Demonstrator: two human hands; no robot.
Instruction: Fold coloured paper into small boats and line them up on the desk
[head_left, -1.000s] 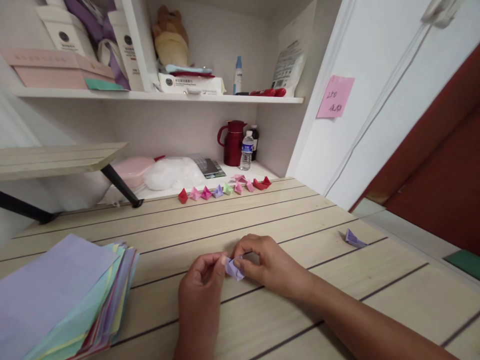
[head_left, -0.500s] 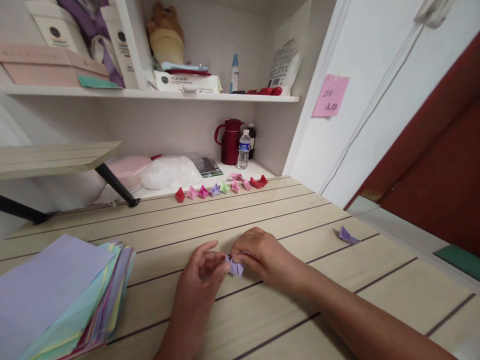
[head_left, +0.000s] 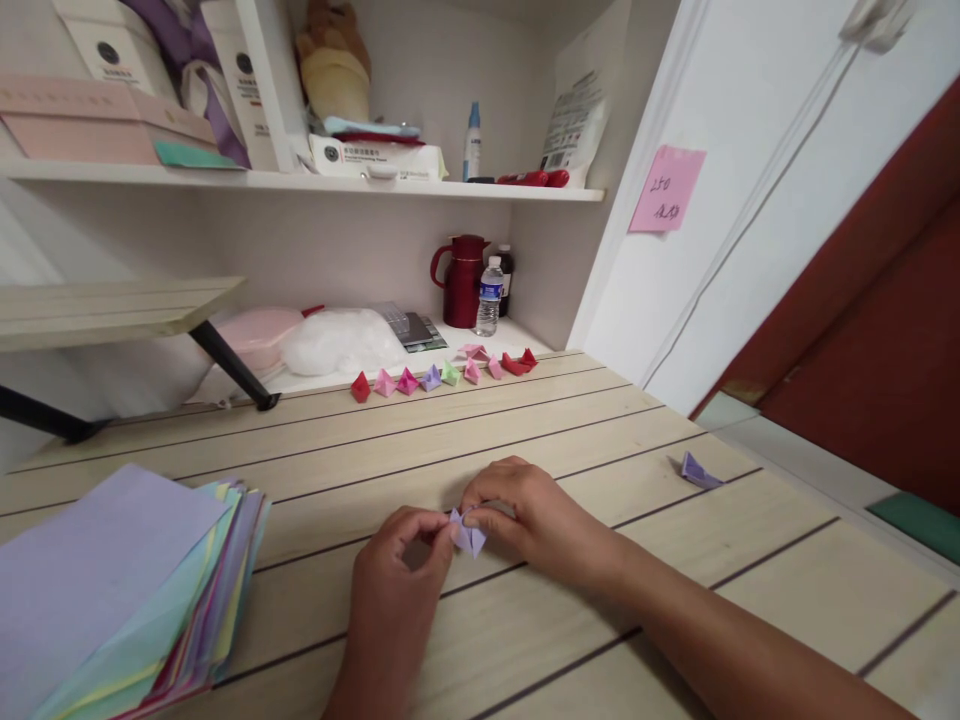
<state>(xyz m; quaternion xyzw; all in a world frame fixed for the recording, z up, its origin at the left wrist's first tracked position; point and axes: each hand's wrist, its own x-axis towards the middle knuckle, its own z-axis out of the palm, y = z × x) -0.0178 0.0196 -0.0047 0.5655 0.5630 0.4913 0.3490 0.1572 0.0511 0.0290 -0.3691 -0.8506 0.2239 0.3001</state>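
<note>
A small folded piece of lilac paper (head_left: 471, 537) is held between my two hands, a little above the slatted wooden table (head_left: 570, 650). My left hand (head_left: 405, 555) pinches its left corner between thumb and index finger. On the other side, my right hand (head_left: 510, 505) grips its upper right part with thumb and fingers, which cover some of the folds. Pointed flaps show at the paper's lower edge. Off to the right lies a purple folded paper boat (head_left: 699, 472), apart from both hands.
Coloured paper sheets (head_left: 112, 560) are stacked at the left, lilac on top. Along the back edge runs a row of small folded paper boats, including a red one (head_left: 361, 387) and a green one (head_left: 450, 373). Behind stand a red jug (head_left: 463, 285) and a water bottle (head_left: 490, 297).
My left fingers, looser and more spread before, have closed into a pinch on the lilac paper's left corner. My right hand keeps its hold. The view has shifted slightly.
</note>
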